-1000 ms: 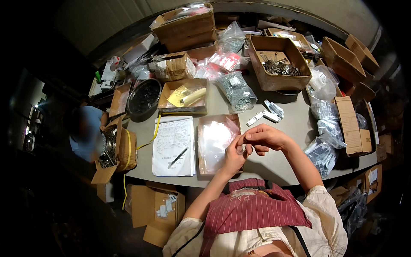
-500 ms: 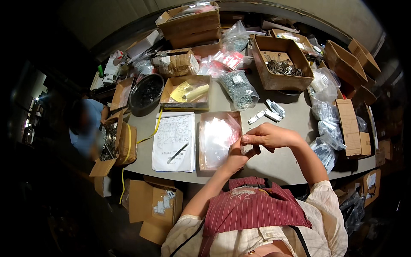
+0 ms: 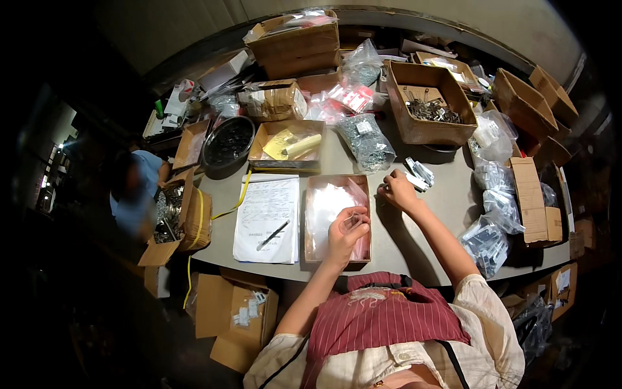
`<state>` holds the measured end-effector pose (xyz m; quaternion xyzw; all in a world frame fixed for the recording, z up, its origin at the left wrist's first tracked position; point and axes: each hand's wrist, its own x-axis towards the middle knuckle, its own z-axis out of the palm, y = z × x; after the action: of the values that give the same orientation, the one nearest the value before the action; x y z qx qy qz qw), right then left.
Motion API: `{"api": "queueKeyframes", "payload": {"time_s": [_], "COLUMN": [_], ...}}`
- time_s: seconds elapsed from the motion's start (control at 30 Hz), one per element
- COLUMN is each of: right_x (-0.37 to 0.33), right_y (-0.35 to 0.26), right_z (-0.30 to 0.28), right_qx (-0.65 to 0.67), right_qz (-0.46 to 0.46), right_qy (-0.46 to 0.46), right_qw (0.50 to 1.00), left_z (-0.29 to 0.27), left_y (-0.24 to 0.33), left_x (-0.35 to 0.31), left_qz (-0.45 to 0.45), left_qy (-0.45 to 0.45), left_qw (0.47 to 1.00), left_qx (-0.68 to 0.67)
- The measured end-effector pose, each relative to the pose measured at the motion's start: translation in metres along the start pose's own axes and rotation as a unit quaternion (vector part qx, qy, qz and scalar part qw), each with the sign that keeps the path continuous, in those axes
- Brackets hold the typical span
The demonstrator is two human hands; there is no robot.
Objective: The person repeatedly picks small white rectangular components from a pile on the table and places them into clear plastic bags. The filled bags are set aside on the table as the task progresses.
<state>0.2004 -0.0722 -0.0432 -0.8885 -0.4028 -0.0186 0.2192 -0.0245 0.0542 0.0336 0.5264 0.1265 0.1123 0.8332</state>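
Observation:
My left hand [image 3: 345, 241] is closed round a small clear plastic bag [image 3: 353, 222], held over the near right part of a shallow cardboard box [image 3: 360, 255]. Clear bags [image 3: 327, 217] lie flat in that box, some with a pink edge. To the right of the box, my right hand [image 3: 398, 190] rests low at the tabletop, fingers curled together. What is between its fingertips, if anything, is hidden. Just beside it lie several small white and grey bar-shaped parts [image 3: 421, 174].
Left of the box lies a written-on paper pad [image 3: 249, 214] with a pen [image 3: 273, 235]. Behind stand a black bowl [image 3: 228, 142], a bag of small metal parts [image 3: 367, 146] and a carton of metal pieces [image 3: 398, 126]. Bagged parts [image 3: 487, 243] line the right edge. Another person [image 3: 139, 188] is at far left.
My hands, together half a second ago, have parted. The right one has moved forward to the bar-shaped parts, covering where the leftmost lay. My left hand has turned up with the clear bag in it.

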Motion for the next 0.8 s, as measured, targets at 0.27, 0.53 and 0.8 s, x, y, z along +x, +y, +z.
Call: {"api": "queueKeyframes", "payload": {"time_s": [0.27, 0.53, 0.8], "right_x": [-0.011, -0.011, 0.003], "right_y": [0.012, 0.037, 0.042], "right_z": [0.040, 0.004, -0.006], "right_qx": [-0.031, 0.286, 0.017], "right_qz": [-0.003, 0.139, 0.026], "right_qy": [0.042, 0.129, 0.049], "right_qw": [0.999, 0.939, 0.998], "left_z": [-0.001, -0.005, 0.004], "left_y": [0.005, 0.009, 0.006], "left_x": [-0.008, -0.011, -0.006], "left_qz": [-0.006, 0.003, -0.004], "left_qy": [0.039, 0.082, 0.047], "left_qw": [0.999, 0.996, 0.999], "left_qx": [-0.005, 0.019, 0.003]}}
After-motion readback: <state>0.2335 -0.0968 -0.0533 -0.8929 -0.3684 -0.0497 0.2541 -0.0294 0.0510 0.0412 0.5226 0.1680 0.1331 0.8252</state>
